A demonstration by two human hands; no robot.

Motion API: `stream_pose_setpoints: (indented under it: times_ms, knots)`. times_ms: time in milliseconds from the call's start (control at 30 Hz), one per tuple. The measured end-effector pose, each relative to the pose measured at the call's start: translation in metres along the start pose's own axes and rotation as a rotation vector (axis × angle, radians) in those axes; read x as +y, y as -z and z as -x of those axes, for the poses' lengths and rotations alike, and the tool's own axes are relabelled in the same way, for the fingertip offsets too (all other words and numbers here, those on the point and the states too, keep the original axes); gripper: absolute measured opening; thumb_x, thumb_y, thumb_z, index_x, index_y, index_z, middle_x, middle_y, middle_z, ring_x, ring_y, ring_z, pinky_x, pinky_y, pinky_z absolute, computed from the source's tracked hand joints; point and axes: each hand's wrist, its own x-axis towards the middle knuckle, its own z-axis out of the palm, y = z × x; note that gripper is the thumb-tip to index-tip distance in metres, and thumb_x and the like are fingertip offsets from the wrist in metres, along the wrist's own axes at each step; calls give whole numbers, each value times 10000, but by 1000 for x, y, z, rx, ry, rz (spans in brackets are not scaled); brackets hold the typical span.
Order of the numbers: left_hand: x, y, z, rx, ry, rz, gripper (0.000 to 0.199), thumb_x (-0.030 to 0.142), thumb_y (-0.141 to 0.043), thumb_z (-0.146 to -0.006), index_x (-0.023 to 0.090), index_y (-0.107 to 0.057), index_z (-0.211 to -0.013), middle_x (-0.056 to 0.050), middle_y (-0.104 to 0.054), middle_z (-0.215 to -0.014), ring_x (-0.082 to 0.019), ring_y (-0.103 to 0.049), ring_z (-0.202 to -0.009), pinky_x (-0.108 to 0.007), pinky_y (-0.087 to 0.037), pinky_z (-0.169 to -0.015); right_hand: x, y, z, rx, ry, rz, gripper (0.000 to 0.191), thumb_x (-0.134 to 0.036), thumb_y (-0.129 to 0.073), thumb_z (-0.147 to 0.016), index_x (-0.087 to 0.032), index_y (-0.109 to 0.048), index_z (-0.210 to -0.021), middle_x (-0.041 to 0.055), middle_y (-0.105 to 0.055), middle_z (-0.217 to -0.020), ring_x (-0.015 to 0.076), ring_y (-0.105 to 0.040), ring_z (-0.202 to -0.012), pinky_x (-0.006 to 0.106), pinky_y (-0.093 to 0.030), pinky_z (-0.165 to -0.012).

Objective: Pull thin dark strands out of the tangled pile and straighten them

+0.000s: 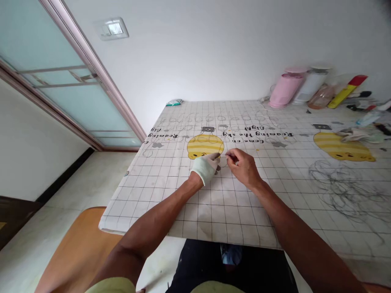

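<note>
My left hand (pixel 206 166), in a pale glove, is closed in a pinch over the yellow balloon print on the tablecloth. Just to its right, my bare right hand (pixel 242 166) has thumb and index finger pressed together. The two sets of fingertips are close, with a narrow gap between. A thin dark strand seems to loop near them, too fine to make out clearly. Several thin wire-like rings (pixel 209 119) lie in rows on the cloth beyond my hands.
A tangled heap of thin dark strands (pixel 342 189) lies on the tablecloth (pixel 146 203) at right. A pink cylinder (pixel 285 89), a white cylinder (pixel 310 86), a yellow-and-red box (pixel 346 91) and a crumpled glove (pixel 360 134) are behind it. A small green-edged packet (pixel 174 103) sits at the back left corner.
</note>
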Motion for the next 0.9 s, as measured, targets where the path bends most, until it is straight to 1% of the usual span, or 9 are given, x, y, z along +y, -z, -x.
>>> stream_pose_setpoints:
  times_ms: [133, 267, 333, 433, 500, 633, 767, 833, 900]
  knots:
    - [4, 2, 7, -22, 7, -56, 392, 224, -455, -986, 190, -701, -1289, 0, -699, -674, -139, -654, -544, -239, -519, -601, -1, 3, -1, -31, 30, 15, 101, -225, -570, -938, -219, -671, -941, 27, -693, -848, 161, -607, -708, 286, -478, -644]
    - [8, 0, 10, -10, 66, 28, 416, 213, -431, -1000, 184, -672, -1338, -14, -710, -707, -146, -692, -591, -241, -552, -633, -2, 4, -1, -54, 7, 12, 111, -230, -569, -940, -217, -678, -949, 28, -696, -840, 162, -612, -704, 282, -476, -638]
    - [7, -2, 8, -2, 67, 43, 374, 216, -435, -1006, 177, -697, -1270, -21, -710, -718, -144, -692, -584, -239, -548, -616, -1, 4, -1, -60, 2, 6, 110, -231, -573, -938, -215, -680, -955, 28, -702, -845, 161, -619, -707, 282, -484, -650]
    - [6, -4, 3, 5, 26, 65, 291, 210, -469, -998, 170, -723, -1135, -22, -707, -729, -136, -691, -583, -227, -540, -603, 1, 2, -1, -52, 6, -2, 104, -233, -581, -935, -213, -683, -948, 25, -705, -846, 156, -622, -707, 278, -488, -661]
    - [5, -4, 2, -8, 9, 121, 257, 219, -495, -992, 173, -723, -1102, -19, -714, -743, -135, -701, -599, -222, -544, -605, 2, 2, -2, -45, 1, -3, 106, -236, -586, -933, -212, -689, -945, 23, -704, -840, 153, -620, -700, 275, -484, -655]
    - [2, 0, -1, -76, 9, 218, 212, 252, -555, -980, 156, -737, -1028, -35, -740, -747, -140, -705, -590, -230, -549, -592, 1, 2, -2, -60, -31, 0, 117, -255, -593, -932, -215, -703, -945, 23, -700, -817, 156, -612, -677, 281, -472, -636]
    - [-4, 3, -6, -68, 16, 310, 203, 277, -615, -959, 128, -747, -1001, -46, -730, -710, -144, -679, -548, -253, -557, -555, -6, 4, -2, -93, -40, -37, 120, -273, -600, -940, -217, -706, -935, 28, -704, -839, 163, -617, -709, 294, -483, -663]
    - [-7, 4, -9, -58, 8, 335, 199, 281, -642, -947, 118, -747, -994, -48, -725, -700, -144, -672, -541, -255, -553, -540, -8, 6, -3, -116, -90, -82, 130, -310, -619, -944, -216, -708, -930, 24, -690, -807, 162, -596, -683, 297, -477, -636]
    - [-9, 5, -11, -59, -7, 373, 194, 279, -651, -944, 112, -740, -984, -52, -725, -703, -137, -661, -531, -251, -543, -530, -7, 10, -5, -146, -218, -191, 179, -378, -647, -947, -211, -712, -938, 19, -672, -764, 159, -573, -634, 299, -473, -592]
